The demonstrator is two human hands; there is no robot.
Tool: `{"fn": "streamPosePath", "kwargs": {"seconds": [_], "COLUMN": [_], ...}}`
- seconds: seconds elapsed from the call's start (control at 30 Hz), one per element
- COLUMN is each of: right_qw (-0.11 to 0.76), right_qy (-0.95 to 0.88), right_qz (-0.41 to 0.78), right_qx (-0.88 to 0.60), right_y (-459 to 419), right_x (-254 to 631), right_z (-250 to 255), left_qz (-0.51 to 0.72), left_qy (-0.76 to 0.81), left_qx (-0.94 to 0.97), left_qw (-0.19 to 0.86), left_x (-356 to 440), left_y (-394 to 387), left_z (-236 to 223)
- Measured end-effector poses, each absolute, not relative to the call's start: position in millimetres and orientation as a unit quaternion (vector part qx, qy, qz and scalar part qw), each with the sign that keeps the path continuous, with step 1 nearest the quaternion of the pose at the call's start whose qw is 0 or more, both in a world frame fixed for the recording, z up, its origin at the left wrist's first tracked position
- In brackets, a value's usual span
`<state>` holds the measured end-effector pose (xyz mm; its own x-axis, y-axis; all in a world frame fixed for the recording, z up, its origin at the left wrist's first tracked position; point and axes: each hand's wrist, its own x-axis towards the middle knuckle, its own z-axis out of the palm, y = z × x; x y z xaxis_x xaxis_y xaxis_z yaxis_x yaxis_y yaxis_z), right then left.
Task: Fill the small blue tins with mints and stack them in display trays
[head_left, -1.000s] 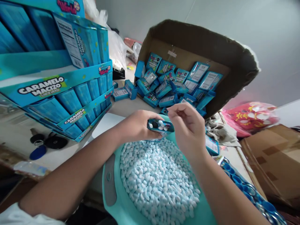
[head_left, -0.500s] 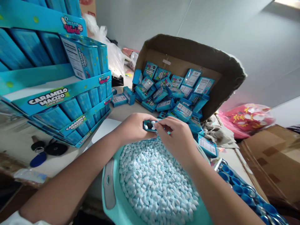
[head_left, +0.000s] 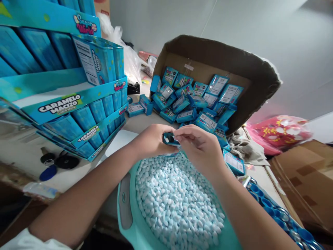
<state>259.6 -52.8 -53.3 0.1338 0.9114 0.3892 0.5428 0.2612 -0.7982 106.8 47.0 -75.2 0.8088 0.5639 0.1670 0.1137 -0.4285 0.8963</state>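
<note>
My left hand (head_left: 153,140) is closed around a small blue candy box (head_left: 170,139), whose open end faces me and shows a dark inside with a white candy in it. At the right edge of that opening is my right hand (head_left: 199,144), its fingers bent and pinched together; what they hold, if anything, is hidden. Both hands are over the far side of a turquoise basin (head_left: 127,222) with a grey grip. Loose pale blue and white candies (head_left: 179,201) fill the basin.
Stacked display trays (head_left: 59,107) of blue boxes rise on the left. Behind the basin, a tilted cardboard carton (head_left: 221,55) holds several small blue boxes (head_left: 200,90). Blue ring-shaped items (head_left: 275,215) lie at lower right, near a brown carton (head_left: 307,173) and a pink bag (head_left: 281,130).
My right-hand fingers have shifted at the box opening and cover more of its right side. Fewer white candies show in the opening. The whole view has slid slightly.
</note>
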Motion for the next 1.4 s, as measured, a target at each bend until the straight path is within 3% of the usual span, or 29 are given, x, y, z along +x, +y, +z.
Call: {"fn": "streamPosePath", "kwargs": {"seconds": [0.1, 0.3, 0.5, 0.57, 0.63, 0.7, 0.8, 1.03, 1.4], "right_qw": [0.459, 0.376, 0.477, 0.514, 0.451, 0.273, 0.066, 0.006, -0.058], "right_qy": [-0.702, -0.771, -0.687, -0.686, -0.742, -0.801, -0.809, -0.832, -0.854], "right_qz": [0.100, 0.055, -0.004, 0.027, 0.140, 0.256, 0.280, 0.253, 0.259], "right_qx": [-0.535, -0.511, -0.548, -0.514, -0.476, -0.467, -0.514, -0.494, -0.448], "right_y": [-54, -50, -54, -60, -66, -72, -76, -80, -69], "right_x": [256, 256, 263, 261, 254, 246, 234, 218, 212], "right_z": [-52, -58, -51, -46, -43, -46, -64, -110, -114], "left_qz": [0.242, 0.246, 0.278, 0.303, 0.322, 0.326, 0.319, 0.308, 0.274], "left_qy": [0.205, 0.171, 0.234, 0.263, 0.276, 0.277, 0.281, 0.268, 0.281], "left_qx": [0.819, 0.834, 0.782, 0.771, 0.764, 0.761, 0.763, 0.776, 0.793], "left_qw": [0.478, 0.464, 0.506, 0.494, 0.486, 0.488, 0.487, 0.480, 0.466], "left_x": [107, 105, 109, 111, 113, 113, 111, 110, 109], "left_y": [48, 49, 49, 50, 50, 50, 49, 48, 46], "left_z": [-76, -77, -77, -80, -82, -82, -80, -79, -76]}}
